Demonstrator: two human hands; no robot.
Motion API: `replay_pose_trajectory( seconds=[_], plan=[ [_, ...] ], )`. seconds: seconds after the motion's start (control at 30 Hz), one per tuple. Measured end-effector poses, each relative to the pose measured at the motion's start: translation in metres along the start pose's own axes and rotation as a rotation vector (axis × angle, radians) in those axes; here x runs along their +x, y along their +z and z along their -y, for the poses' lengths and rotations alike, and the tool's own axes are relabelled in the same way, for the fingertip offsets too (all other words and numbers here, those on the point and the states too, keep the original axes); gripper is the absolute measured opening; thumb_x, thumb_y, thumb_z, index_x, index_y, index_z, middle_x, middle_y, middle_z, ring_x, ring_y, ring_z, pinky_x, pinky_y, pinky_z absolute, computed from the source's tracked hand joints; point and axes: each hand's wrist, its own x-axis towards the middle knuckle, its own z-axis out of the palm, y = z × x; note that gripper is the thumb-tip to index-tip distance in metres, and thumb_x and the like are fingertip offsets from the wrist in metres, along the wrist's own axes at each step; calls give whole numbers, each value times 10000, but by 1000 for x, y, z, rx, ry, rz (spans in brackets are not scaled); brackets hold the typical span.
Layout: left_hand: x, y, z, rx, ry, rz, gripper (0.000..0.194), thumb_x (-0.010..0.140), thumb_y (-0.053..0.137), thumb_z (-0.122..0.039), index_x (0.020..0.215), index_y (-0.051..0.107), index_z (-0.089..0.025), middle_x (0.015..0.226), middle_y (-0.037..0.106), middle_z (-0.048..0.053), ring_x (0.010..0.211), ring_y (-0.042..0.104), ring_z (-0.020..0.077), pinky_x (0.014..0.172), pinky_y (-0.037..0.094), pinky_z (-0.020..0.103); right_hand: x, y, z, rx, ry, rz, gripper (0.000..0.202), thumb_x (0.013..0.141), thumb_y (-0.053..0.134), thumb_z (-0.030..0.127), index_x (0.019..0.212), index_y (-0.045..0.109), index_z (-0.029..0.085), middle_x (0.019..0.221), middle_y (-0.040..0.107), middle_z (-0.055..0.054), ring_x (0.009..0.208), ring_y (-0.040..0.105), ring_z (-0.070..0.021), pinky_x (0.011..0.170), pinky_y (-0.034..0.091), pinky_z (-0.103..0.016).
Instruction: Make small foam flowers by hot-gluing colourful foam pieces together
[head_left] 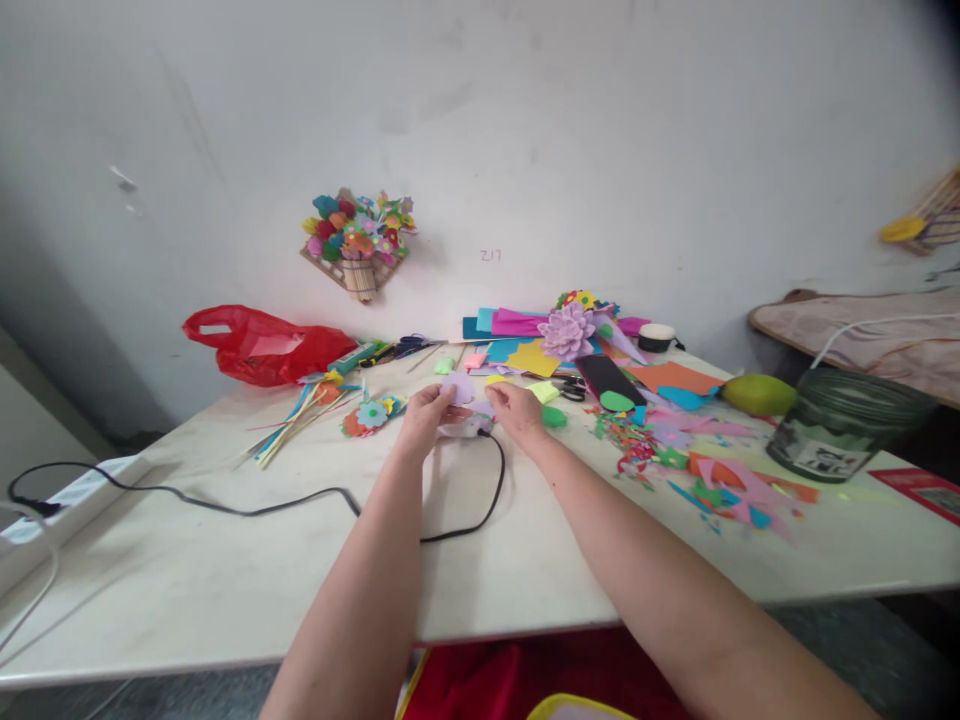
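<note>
My left hand (426,412) pinches a round lilac foam piece (459,387) between thumb and fingers, above the middle of the table. Close to its right, my right hand (516,412) has thumb and forefinger pressed together; what they hold, if anything, is too small to make out. Another lilac bit (482,408) shows between the two hands. Just below them lies a small white device (459,429), partly hidden, with a black cord (501,490) plugged into its right end. A green oval piece (553,416) rests beside my right hand.
Foam flowers on stems (367,415) and a red plastic bag (262,345) lie left. Rightward are scissors (574,390), a phone (609,382), coloured scraps (739,485), a yellow-green fruit (757,395) and a glass jar (832,430). A power strip (75,505) stands at the left edge.
</note>
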Motion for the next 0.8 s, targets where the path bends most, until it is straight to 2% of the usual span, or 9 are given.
replay_pose_trajectory(
  seconds=[0.17, 0.27, 0.33, 0.4, 0.53, 0.7, 0.8],
  plan=[
    [2, -6, -2, -53, 115, -131, 303, 652, 634, -345, 833, 555, -115, 806, 641, 74, 650, 648, 185, 504, 487, 227, -4, 11, 11, -43, -279, 85, 280, 802, 474, 309, 990, 605, 148, 993, 629, -83, 950, 534, -174, 830, 364, -272],
    [3, -6, -5, -70, 164, -202, 269, 660, 624, -316, 829, 546, -122, 778, 622, 45, 655, 650, 171, 523, 484, 211, -10, 20, 24, -161, -390, 203, 309, 804, 480, 339, 1008, 587, 132, 953, 621, -110, 928, 527, -199, 842, 344, -313],
    [3, -5, -6, -67, 181, -244, 248, 671, 613, -299, 828, 539, -121, 747, 605, 28, 656, 651, 164, 525, 480, 198, -14, 25, 32, -258, -407, 250, 311, 804, 481, 335, 1023, 575, 135, 929, 614, -119, 915, 520, -218, 826, 341, -337],
    [4, -4, -7, -67, 191, -273, 233, 683, 601, -288, 829, 530, -121, 739, 597, 24, 665, 651, 160, 529, 480, 191, -16, 30, 38, -350, -416, 290, 277, 817, 453, 259, 1034, 564, 128, 920, 605, -122, 900, 517, -229, 795, 345, -341],
    [5, -4, -8, -99, 196, -308, 216, 695, 592, -271, 832, 508, -126, 762, 602, 28, 678, 652, 156, 550, 489, 200, -19, 34, 45, -479, -385, 309, 273, 820, 392, 163, 1033, 554, 109, 911, 588, -138, 873, 516, -241, 759, 347, -347],
    [5, -9, -7, -139, 180, -331, 207, 688, 604, -266, 803, 506, -125, 746, 616, 35, 657, 653, 160, 551, 490, 215, -21, 33, 47, -515, -399, 340, 287, 813, 371, 117, 1052, 529, 109, 930, 569, -144, 889, 495, -234, 776, 337, -355],
    [5, -12, -8, -167, 187, -361, 191, 670, 621, -251, 761, 509, -126, 696, 613, 22, 638, 652, 163, 556, 489, 221, -21, 31, 45, -509, -401, 302, 311, 840, 316, 105, 1086, 504, 130, 945, 556, -135, 911, 475, -223, 784, 336, -350]
  ],
)
